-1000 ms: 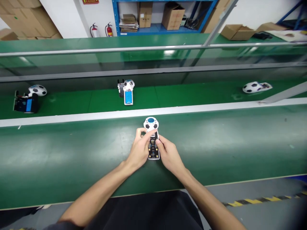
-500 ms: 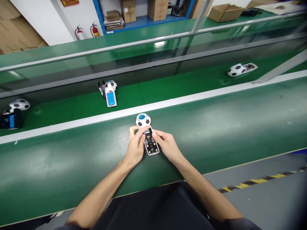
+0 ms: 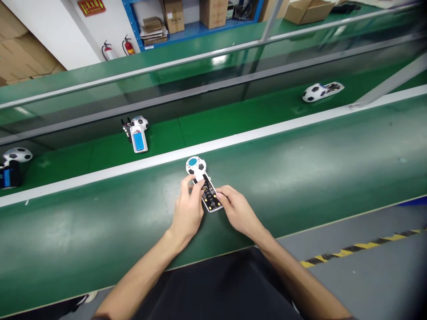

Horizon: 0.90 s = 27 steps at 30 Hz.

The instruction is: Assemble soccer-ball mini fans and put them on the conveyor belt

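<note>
Between my hands is a white handheld device with a football-patterned round head (image 3: pixel 196 166) and a black circuit board (image 3: pixel 211 198) exposed in its body. A blue disc shows on the head. My left hand (image 3: pixel 188 206) grips the device's left side, its thumb and fingertips around the neck and upper board. On the right edge, beside the board, my right hand (image 3: pixel 237 208) pinches the body between thumb and bent forefinger. The device is held at a slant just over the green worktop (image 3: pixel 300 169). My fingers cover part of the board and left edge.
Beyond a white rail (image 3: pixel 233 138), a lower green belt carries a similar device with a blue battery-like block (image 3: pixel 138 140), another football-headed device (image 3: pixel 322 91) at right and one more (image 3: pixel 17 155) at far left. A slanted metal post (image 3: pixel 390 82) stands at right.
The device has tilted a little more, its head leaning left. My left fingers have shifted along the neck and my right hand has slid lower on the edge. The camera view has shifted slightly.
</note>
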Available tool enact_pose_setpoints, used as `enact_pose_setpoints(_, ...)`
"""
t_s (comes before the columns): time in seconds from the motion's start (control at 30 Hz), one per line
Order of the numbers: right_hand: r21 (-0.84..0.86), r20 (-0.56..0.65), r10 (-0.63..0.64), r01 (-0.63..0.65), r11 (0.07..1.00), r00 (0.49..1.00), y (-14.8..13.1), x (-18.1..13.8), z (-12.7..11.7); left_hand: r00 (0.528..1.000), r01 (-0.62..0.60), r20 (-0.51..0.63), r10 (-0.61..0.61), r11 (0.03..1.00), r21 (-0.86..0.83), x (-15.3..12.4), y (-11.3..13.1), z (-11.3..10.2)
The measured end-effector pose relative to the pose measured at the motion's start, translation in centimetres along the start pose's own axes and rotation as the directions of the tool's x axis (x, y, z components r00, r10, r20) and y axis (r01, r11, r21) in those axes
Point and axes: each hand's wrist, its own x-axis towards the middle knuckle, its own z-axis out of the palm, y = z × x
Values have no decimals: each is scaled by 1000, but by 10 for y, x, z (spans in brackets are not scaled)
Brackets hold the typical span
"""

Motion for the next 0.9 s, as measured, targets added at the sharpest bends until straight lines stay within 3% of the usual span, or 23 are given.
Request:
enact_pose_setpoints(0.13,-19,-88,-14,12,1000,996,0,-1,6,998,44,-29,-50,978,-203,4,-2,0)
enact_pose_setpoints(0.37,-106,-107,-29,18,994,994,1,2,7,991,96,-36,-125,887,-451,0,-10,4)
enact_pose_setpoints(0.57,159,143,-42,18,987,989,-3,11,-13,980,151,-4,-199,756,-637,5,-10,8)
enact_pose_setpoints(0.67,158,169,-103,76,985,980,-3,14,-14,976,194,65,-207,703,-684,7,-11,8)
enact_pose_setpoints(0.8,185,118,-106,83,979,987,0,13,-6,980,190,81,-180,746,-639,8,-11,2)
enact_pose_setpoints(0.9,203,70,-41,26,979,997,-2,9,4,987,153,20,-160,888,-434,10,-4,-6)
